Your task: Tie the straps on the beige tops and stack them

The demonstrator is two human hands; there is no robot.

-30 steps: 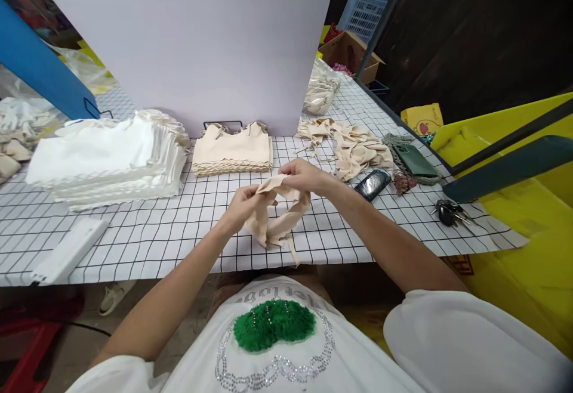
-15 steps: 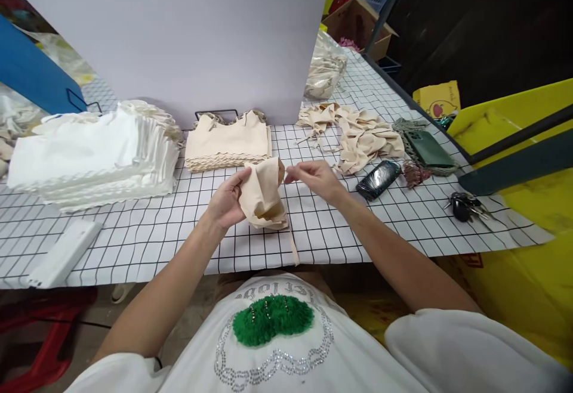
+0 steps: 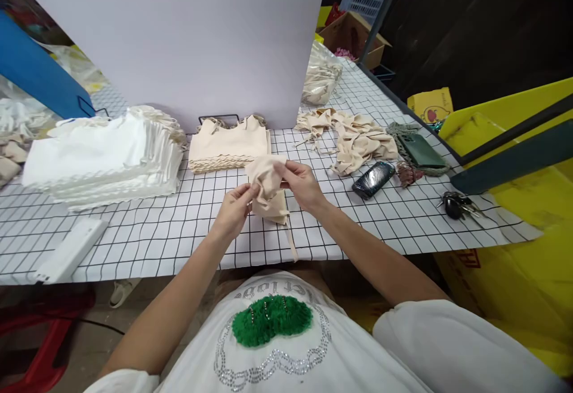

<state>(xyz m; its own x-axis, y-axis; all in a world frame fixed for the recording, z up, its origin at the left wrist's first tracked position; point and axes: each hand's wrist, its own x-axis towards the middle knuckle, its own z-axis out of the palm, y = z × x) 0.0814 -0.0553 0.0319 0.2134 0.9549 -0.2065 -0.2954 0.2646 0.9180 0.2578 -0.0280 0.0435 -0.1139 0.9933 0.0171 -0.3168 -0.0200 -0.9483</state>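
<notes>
A crumpled beige fabric piece (image 3: 267, 179) is held up between my two hands over the checked tablecloth. My left hand (image 3: 237, 205) pinches its left side, fingers closed. At its right edge, my right hand (image 3: 302, 184) grips the cloth between thumb and fingers. Below the bunched part hangs a flatter fold, and a thin beige strap (image 3: 291, 241) trails down towards the table's front edge. Just behind my left hand lies a neat stack of beige fabric pieces (image 3: 228, 145) with scalloped edges.
A tall stack of white fabric pieces (image 3: 96, 160) stands at left, behind a white power strip (image 3: 71, 250). On the right lie loose beige pieces (image 3: 362, 139), a black wrapped item (image 3: 373, 179), a green phone (image 3: 423, 149) and keys (image 3: 461, 205). A pale upright panel (image 3: 201, 41) rises behind.
My right hand has moved left onto the fabric and now grips it. The piece is more bunched up, and my left hand has shifted its hold slightly.
</notes>
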